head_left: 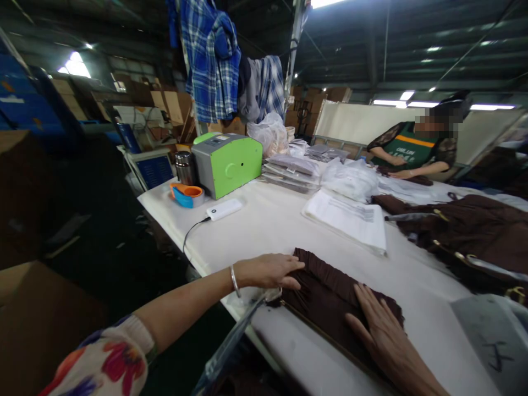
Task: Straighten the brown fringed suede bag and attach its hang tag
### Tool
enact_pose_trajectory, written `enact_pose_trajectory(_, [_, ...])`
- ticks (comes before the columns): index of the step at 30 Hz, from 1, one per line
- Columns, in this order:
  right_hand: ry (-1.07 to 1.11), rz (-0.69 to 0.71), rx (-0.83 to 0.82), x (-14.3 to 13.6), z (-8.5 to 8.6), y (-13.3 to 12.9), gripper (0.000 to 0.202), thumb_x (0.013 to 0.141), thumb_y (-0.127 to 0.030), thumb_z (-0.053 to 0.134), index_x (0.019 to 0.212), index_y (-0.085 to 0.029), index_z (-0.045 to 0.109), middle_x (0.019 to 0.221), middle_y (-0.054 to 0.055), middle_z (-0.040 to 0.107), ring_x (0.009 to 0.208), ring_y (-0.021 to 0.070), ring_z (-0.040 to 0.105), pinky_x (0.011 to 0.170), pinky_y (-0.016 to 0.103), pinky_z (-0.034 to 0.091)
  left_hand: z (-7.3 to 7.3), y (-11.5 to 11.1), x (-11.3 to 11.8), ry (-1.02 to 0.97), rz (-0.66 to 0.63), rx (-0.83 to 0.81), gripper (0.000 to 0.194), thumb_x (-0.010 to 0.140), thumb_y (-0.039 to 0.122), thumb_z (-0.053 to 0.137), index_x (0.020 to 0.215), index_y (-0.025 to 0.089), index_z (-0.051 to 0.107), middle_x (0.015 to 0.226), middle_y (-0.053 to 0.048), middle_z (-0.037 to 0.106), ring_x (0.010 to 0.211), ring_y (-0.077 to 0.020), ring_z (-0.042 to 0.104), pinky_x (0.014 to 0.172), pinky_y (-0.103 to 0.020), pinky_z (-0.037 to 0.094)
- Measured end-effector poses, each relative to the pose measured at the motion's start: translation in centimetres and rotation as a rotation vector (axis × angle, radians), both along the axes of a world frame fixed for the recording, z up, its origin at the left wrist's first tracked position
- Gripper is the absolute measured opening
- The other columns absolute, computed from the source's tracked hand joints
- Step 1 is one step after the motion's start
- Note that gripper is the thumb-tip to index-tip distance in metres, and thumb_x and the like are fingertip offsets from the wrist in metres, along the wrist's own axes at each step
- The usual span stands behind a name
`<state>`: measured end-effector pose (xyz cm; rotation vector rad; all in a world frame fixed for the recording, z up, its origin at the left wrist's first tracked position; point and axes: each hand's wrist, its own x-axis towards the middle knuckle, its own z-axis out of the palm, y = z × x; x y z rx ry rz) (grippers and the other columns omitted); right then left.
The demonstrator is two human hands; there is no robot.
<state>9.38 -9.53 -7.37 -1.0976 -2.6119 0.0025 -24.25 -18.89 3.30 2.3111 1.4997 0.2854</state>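
Resting left hand (270,270) and right hand (381,325) on the brown cloth (325,292) spread over the tabletop (256,236), nearer than the green machine (234,165) and right of it, with each grip loosely open, clamping nothing visible. Could crease or skew, likely from uneven pressing.

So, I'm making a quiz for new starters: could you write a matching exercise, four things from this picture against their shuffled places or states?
Things
1. dark brown gathered cloth
2. white rectangular device
3. blue-and-white plaid shirt
4. shiny metallic flask

Places or states
A. standing upright beside a green-and-grey boxy machine
B. touched by the left hand and right hand
C. joined to a black cable
D. hanging up

Pairs: 1-B, 2-C, 3-D, 4-A
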Motion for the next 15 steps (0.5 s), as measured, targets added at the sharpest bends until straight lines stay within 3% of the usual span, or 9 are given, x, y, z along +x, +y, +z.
enact_pose_trajectory(2, [0.064,-0.014,0.019,-0.5,0.6,-0.3,0.075,0.093,-0.062,0.031,0.145,-0.008,0.035,0.147,0.017,0.042,0.138,0.0312,0.035,0.114,0.056,0.028,0.7,-1.6,-2.3,0.010,0.136,0.034,0.042,0.097,0.037,0.049,0.136,0.020,0.047,0.133,-0.010,0.056,0.122,-0.0236,0.053,0.103,-0.032,0.040])
enact_pose_trajectory(4, [0.138,-0.008,0.022,-2.0,2.2,-1.1,0.072,0.093,-0.063,0.033,0.142,-0.011,0.040,0.143,0.015,0.047,0.135,0.0317,0.040,0.112,0.054,0.032,0.6,-3.4,-4.2,0.040,0.255,0.045,0.033,0.095,0.028,0.050,0.126,0.020,0.055,0.121,-0.008,0.061,0.111,-0.0238,0.058,0.097,-0.034,0.044])
enact_pose_trajectory(7, [0.190,0.129,-0.077,-6.5,5.7,-3.6,0.050,0.095,-0.056,0.040,0.129,-0.022,0.055,0.127,0.009,0.062,0.117,0.0273,0.057,0.100,0.046,0.045,-0.8,-5.6,-5.2,0.065,0.256,0.034,0.031,0.085,0.022,0.062,0.117,0.022,0.060,0.115,-0.006,0.063,0.105,-0.0251,0.059,0.092,-0.035,0.046])
enact_pose_trajectory(10, [0.172,0.328,-0.152,-12.1,8.0,-6.7,0.029,0.098,-0.040,0.047,0.118,-0.025,0.062,0.115,0.006,0.067,0.104,0.0238,0.061,0.090,0.040,0.046,-2.5,-6.5,-4.8,0.091,0.280,0.083,0.040,0.080,0.019,0.067,0.119,0.024,0.058,0.118,-0.006,0.059,0.106,-0.0257,0.056,0.094,-0.036,0.044])
enact_pose_trajectory(13, [0.088,0.380,-0.149,-16.2,8.0,-8.6,0.012,0.094,-0.026,0.057,0.099,-0.025,0.068,0.101,0.003,0.070,0.093,0.0224,0.061,0.083,0.037,0.043,-3.5,-5.9,-4.5,0.091,0.328,0.127,0.043,0.086,0.017,0.059,0.128,0.022,0.051,0.121,-0.009,0.055,0.109,-0.0246,0.053,0.095,-0.035,0.043])
enact_pose_trajectory(15, [0.026,0.368,-0.139,-17.5,7.4,-9.0,0.012,0.092,-0.021,0.060,0.085,-0.023,0.069,0.092,0.002,0.070,0.088,0.0218,0.060,0.078,0.035,0.040,-3.5,-5.0,-4.6,0.090,0.313,0.120,0.040,0.086,0.017,0.059,0.125,0.023,0.053,0.119,-0.008,0.055,0.108,-0.0234,0.053,0.094,-0.032,0.042])
